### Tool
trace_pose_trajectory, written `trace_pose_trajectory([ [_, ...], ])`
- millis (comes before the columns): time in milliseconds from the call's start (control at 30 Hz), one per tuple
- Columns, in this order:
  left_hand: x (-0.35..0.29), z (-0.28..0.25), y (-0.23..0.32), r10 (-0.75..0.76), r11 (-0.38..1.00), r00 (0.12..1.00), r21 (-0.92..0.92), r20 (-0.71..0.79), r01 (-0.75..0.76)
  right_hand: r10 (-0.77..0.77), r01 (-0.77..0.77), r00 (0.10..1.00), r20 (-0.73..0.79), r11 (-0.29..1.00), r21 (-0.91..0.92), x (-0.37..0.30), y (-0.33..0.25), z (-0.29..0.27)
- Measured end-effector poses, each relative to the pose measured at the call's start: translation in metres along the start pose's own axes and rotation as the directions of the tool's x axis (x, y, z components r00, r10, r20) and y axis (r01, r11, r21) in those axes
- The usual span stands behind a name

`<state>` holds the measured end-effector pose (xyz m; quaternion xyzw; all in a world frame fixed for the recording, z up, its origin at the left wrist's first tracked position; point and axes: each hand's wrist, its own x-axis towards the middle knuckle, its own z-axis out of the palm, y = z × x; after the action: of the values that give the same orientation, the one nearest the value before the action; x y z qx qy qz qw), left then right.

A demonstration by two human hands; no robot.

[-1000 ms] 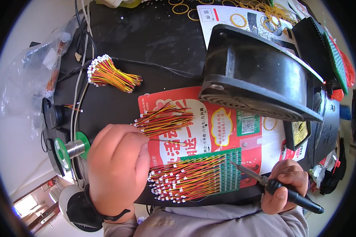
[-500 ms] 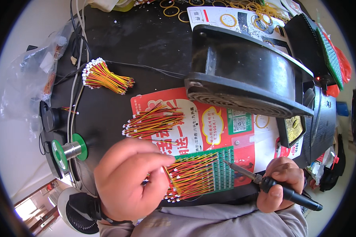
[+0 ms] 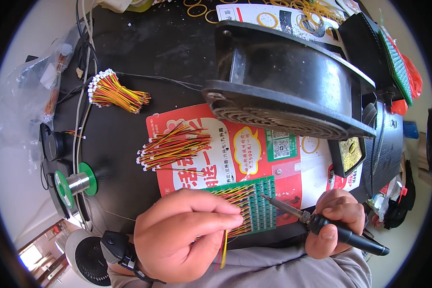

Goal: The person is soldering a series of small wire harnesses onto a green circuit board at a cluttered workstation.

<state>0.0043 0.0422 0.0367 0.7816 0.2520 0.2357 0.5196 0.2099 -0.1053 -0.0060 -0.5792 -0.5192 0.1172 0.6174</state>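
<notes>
My right hand [image 3: 338, 221] grips a black-handled soldering iron [image 3: 329, 225]. Its tip points left, at or just above the bare right part of a green circuit board [image 3: 266, 211]. Rows of red, yellow and dark wires [image 3: 237, 194] lie across the board's left part. Over those wires is my left hand [image 3: 185, 230], thumb and forefinger pinched together. A yellow-and-red wire lead [image 3: 224, 249] hangs down from this pinch; its upper end is hidden by the fingers. Beyond the board, a loose pile of wire leads [image 3: 175, 149] rests on a red printed sheet [image 3: 153, 125].
A big black fan [image 3: 293, 81] stands beyond the board. At left are a bundle of connector leads [image 3: 115, 91], a solder spool [image 3: 77, 182], cables and a plastic bag [image 3: 29, 96]. A yellow sponge in a black holder [image 3: 351, 156] sits right; rubber bands [image 3: 268, 20] lie far back.
My left hand has moved right over the board, and a yellow-and-red lead now hangs below its fingers. The iron keeps about the same place over the board. The whole view has shifted slightly.
</notes>
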Motion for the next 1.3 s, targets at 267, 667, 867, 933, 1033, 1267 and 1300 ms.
trace_pose_trajectory([
  [267,-0.010,0.006,-0.006,-0.014,0.999,1.000,-0.047,-0.016,0.013,0.020,-0.020,1.000,0.009,1.000,0.007,-0.001,0.000,-0.001],
  [667,-0.005,0.022,-0.009,0.235,0.926,0.971,0.292,0.046,-0.238,0.033,-0.033,0.997,-0.067,0.999,0.002,-0.001,-0.002,0.003],
  [867,-0.004,0.032,-0.019,0.294,0.822,0.954,0.496,0.053,-0.280,0.051,-0.052,0.998,-0.039,0.998,-0.025,0.000,-0.004,0.002],
  [933,-0.007,0.033,-0.020,0.298,0.806,0.953,0.520,0.055,-0.282,0.037,-0.037,0.999,0.003,0.998,-0.046,0.001,-0.004,0.002],
  [1033,-0.007,0.033,-0.020,0.302,0.774,0.951,0.565,0.070,-0.287,0.026,-0.025,0.999,0.026,0.998,-0.062,0.001,-0.003,0.003],
  [1267,-0.008,0.033,-0.020,0.259,0.779,0.960,0.564,0.105,-0.272,0.051,-0.049,0.999,0.019,0.994,-0.098,0.001,-0.006,0.008],
  [1300,-0.008,0.033,-0.019,0.258,0.781,0.960,0.563,0.106,-0.272,0.054,-0.052,0.998,0.018,0.992,-0.111,0.001,-0.006,0.008],
])
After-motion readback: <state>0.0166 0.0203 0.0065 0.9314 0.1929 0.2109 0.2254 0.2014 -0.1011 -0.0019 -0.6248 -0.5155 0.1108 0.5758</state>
